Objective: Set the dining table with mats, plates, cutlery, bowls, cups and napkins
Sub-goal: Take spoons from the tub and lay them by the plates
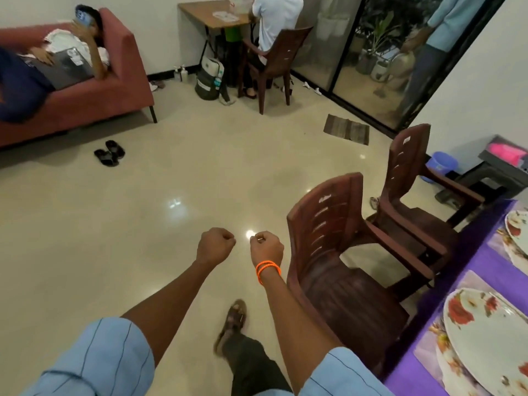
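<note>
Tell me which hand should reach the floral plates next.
Right. The right hand, fisted and empty, is on the side of the purple-clothed table holding the round floral plates; the left hand is farther.

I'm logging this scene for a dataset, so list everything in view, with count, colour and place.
Plates: two, white floral, on mats, right edge.
Tablecloth: one, purple, right.
Chairs: three, brown; two beside the table, one at the far desk.
Sofa: one, pink, upper left, a person lying on it.
Slippers: one pair, black, on the floor.
Bucket: one, blue, right wall.
Left hand: fist, empty.
Right hand: fist, orange wristbands.
</note>
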